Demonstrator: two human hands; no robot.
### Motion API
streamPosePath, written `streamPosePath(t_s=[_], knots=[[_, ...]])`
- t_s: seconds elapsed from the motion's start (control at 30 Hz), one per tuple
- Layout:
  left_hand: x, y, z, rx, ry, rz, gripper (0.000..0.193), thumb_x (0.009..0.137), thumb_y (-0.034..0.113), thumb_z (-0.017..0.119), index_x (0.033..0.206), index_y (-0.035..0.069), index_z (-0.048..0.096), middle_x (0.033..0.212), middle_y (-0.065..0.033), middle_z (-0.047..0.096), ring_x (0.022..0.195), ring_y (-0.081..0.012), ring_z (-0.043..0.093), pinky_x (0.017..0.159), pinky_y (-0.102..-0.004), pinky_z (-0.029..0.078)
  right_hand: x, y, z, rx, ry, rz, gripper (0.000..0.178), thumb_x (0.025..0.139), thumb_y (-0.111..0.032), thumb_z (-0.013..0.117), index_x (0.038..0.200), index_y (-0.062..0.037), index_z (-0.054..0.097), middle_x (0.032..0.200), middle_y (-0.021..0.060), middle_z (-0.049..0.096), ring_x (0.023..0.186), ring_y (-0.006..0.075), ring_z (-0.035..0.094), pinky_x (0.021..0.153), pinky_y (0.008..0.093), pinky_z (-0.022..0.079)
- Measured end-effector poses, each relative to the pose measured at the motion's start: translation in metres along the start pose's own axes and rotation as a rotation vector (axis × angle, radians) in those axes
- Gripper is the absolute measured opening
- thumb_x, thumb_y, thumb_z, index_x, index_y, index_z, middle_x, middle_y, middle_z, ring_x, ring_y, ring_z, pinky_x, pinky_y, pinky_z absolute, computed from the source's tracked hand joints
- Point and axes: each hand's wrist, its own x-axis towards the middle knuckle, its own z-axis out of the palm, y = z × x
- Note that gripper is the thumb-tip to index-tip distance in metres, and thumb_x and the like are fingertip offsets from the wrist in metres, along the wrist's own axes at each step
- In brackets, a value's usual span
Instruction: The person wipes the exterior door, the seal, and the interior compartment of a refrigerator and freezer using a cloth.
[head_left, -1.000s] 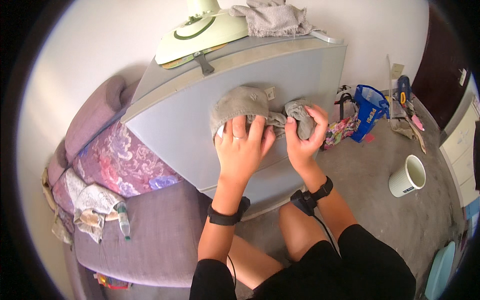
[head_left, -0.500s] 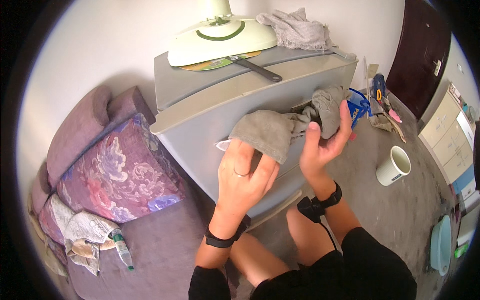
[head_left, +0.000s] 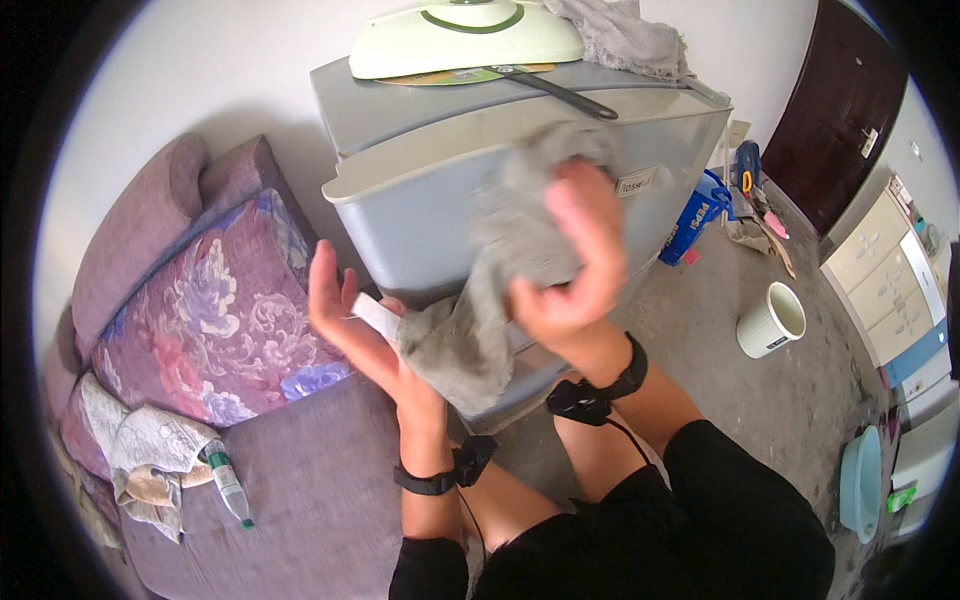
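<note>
One limp olive-grey fabric piece [head_left: 465, 345], with a white fabric tag [head_left: 376, 316] at its lower left end: we find it raised in front of the body, between the two hands, before a grey box-shaped appliance [head_left: 400, 230] with pale trim.

Left hand [head_left: 350, 315]: palm turned inward, fingers stretched and apart; the tagged end of the piece meets the base of the palm. We judge that it serves as a loose support rather than a firm hold.

Right hand [head_left: 575, 255]: curved beside the upper part of the piece, blurred; we cannot tell whether its fingers close on the fabric. The piece is probably held up in the air so that both hands can reach it from opposite sides.

Condition of the piece: matt, soft, creased, bunched below and smeared by motion above; its full shape we cannot make out.

On the appliance's top surface: one pale green moulded base [head_left: 465, 45], one flat black handle [head_left: 570, 97] jutting past the front edge, and one rumpled grey woven cloth [head_left: 635, 45], likely put there because the top is flat and within reach.

On the purple upholstered sofa [head_left: 310, 480]: one clear plastic bottle [head_left: 232, 487] with a green cap, lying beside a crumpled white patterned cloth [head_left: 165, 440].

On the floor: one white ribbed bin [head_left: 765, 325], upright.
</note>
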Motion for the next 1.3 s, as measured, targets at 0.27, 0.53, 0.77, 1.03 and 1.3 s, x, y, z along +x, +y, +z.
streamPosePath(t_s=[0.27,0.53,0.77,1.03,1.3], knots=[[-0.007,-0.035,-0.025,0.224,-0.175,-0.166,0.051,0.099,0.048,0.05,0.113,-0.001,0.051,0.101,-0.0074,0.053,0.093,-0.0176,0.052,0.086,-0.0304,0.043,0.012,-0.023,0.003,0.074,-0.26,-0.106,0.041,0.075,-0.013,0.075,0.115,-0.009,0.066,0.109,0.0066,0.067,0.1,0.0279,0.063,0.086,0.0384,0.052],[0.002,-0.019,-0.012,0.196,-0.218,0.026,0.063,0.1,0.057,0.035,0.111,-0.004,0.048,0.094,-0.0132,0.047,0.087,-0.0234,0.05,0.08,-0.0367,0.041,0.037,-0.009,0.012,0.156,-0.165,-0.095,0.033,0.074,-0.015,0.076,0.105,-0.0056,0.069,0.104,0.0095,0.07,0.097,0.0312,0.063,0.083,0.038,0.052],[0.001,-0.021,-0.019,0.177,-0.207,0.014,0.063,0.102,0.057,0.031,0.11,-0.003,0.048,0.097,-0.0124,0.048,0.09,-0.0225,0.049,0.083,-0.0366,0.04,0.028,-0.011,-0.004,0.196,-0.286,-0.111,0.031,0.072,-0.014,0.076,0.102,-0.0112,0.069,0.103,0.0012,0.068,0.094,0.0222,0.062,0.076,0.03,0.055],[-0.008,-0.027,-0.015,0.266,-0.228,0.054,0.057,0.104,0.049,0.032,0.114,-0.004,0.046,0.101,-0.0116,0.048,0.092,-0.0212,0.047,0.087,-0.036,0.039,0.043,-0.001,-0.002,0.244,-0.235,-0.041,0.026,0.082,-0.018,0.068,0.107,-0.0083,0.071,0.105,0.0042,0.071,0.091,0.0221,0.062,0.082,0.0335,0.049],[-0.02,-0.02,-0.017,0.221,-0.165,-0.154,0.067,0.1,0.054,0.041,0.134,-0.004,0.038,0.117,-0.0139,0.05,0.105,-0.0207,0.049,0.093,-0.0351,0.041,0.039,0.017,-0.004,0.188,-0.205,-0.22,0.028,0.077,-0.018,0.073,0.104,-0.0179,0.073,0.106,-0.0059,0.069,0.092,0.0164,0.058,0.075,0.0266,0.05]])
